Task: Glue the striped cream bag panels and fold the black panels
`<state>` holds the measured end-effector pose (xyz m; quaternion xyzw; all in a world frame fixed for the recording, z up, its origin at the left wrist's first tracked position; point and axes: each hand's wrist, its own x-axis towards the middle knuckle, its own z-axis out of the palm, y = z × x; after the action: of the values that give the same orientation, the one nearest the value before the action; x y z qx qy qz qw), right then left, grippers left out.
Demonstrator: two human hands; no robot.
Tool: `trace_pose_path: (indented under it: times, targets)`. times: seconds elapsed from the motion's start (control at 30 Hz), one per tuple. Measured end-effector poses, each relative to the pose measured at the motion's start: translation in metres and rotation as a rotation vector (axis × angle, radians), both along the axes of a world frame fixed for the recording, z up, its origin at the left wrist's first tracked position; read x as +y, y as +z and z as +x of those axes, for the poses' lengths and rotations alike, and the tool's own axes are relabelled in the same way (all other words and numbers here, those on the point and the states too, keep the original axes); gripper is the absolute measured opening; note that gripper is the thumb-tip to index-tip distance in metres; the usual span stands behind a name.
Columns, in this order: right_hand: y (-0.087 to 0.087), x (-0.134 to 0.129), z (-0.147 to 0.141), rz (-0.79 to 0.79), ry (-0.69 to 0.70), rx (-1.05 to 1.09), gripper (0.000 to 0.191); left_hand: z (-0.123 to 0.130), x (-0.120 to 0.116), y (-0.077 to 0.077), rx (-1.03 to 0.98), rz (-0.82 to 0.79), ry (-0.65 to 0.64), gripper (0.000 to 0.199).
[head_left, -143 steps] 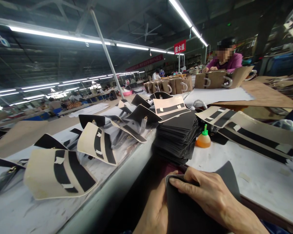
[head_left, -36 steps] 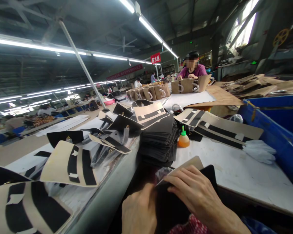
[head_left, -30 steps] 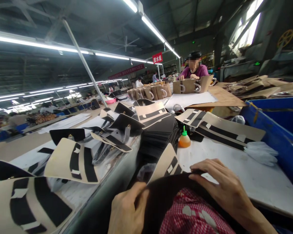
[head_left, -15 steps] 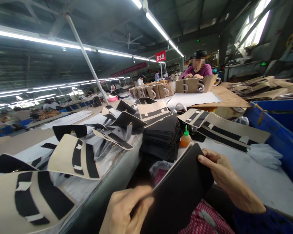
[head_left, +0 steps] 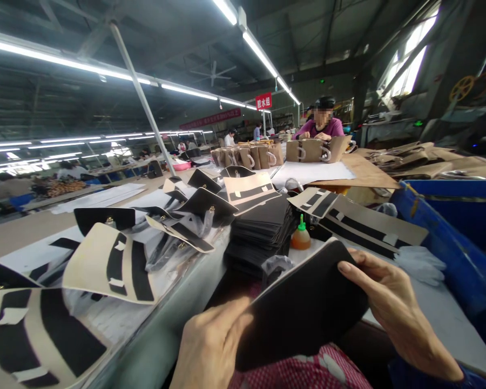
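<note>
A black leather-like panel (head_left: 303, 308) with a pale edge is held tilted above my lap, its dark face toward me. My left hand (head_left: 216, 337) grips its left edge, thumb on the near side and fingers partly hidden. At the upper right corner my right hand (head_left: 383, 292) pinches it between thumb and fingers. Just beyond the panel stands a stack of black panels (head_left: 259, 227), with a beige panel with black strips (head_left: 249, 189) on top. A glue bottle with a green nozzle (head_left: 301, 237) is to the right of that stack.
Beige flap pieces (head_left: 101, 259) with black strips and white tabs lie over the left table. To the right are a translucent glove (head_left: 419, 265) and a blue bin (head_left: 449, 237). Across the table a co-worker (head_left: 319, 124) sits behind brown bags (head_left: 316, 149).
The black panel has turned to lie more level, its right end swinging slightly right and down with my right hand. Both hands keep their hold. The camera view has shifted slightly.
</note>
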<state>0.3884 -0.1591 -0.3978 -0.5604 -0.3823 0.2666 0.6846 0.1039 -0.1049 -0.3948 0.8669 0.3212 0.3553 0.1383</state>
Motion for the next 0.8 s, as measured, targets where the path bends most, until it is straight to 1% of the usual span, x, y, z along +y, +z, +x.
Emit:
trace_pose_path:
  times: [0.1,0.3,0.43,0.53,0.6,0.67,0.73,0.8]
  targets:
    - [-0.003,0.001,0.002,-0.004,0.008,-0.051,0.043,0.011,0.0,-0.001,0.024,0.06,0.027,0.024]
    - [-0.003,-0.002,0.004,0.008,0.033,-0.049,0.043,0.039,-0.006,0.004,-0.107,0.003,-0.076,0.024]
    - [0.0,-0.006,-0.001,-0.03,0.068,-0.034,0.038,0.052,-0.007,0.001,-0.14,0.07,-0.097,0.026]
    - [0.001,-0.008,-0.004,-0.07,0.13,-0.067,0.036,0.06,-0.007,-0.002,-0.152,0.102,-0.107,0.03]
    - [0.0,-0.008,-0.003,-0.046,0.185,-0.137,0.034,0.063,-0.008,-0.004,-0.168,0.105,-0.111,0.03]
    - [0.0,-0.007,-0.001,0.01,0.217,-0.221,0.029,0.064,-0.008,-0.005,-0.189,0.093,-0.126,0.027]
    - [0.002,-0.007,0.001,0.072,0.189,-0.286,0.024,0.063,-0.008,-0.007,-0.202,0.081,-0.149,0.024]
    - [0.004,-0.007,0.001,0.125,0.112,-0.328,0.021,0.062,-0.008,-0.009,-0.209,0.084,-0.157,0.021]
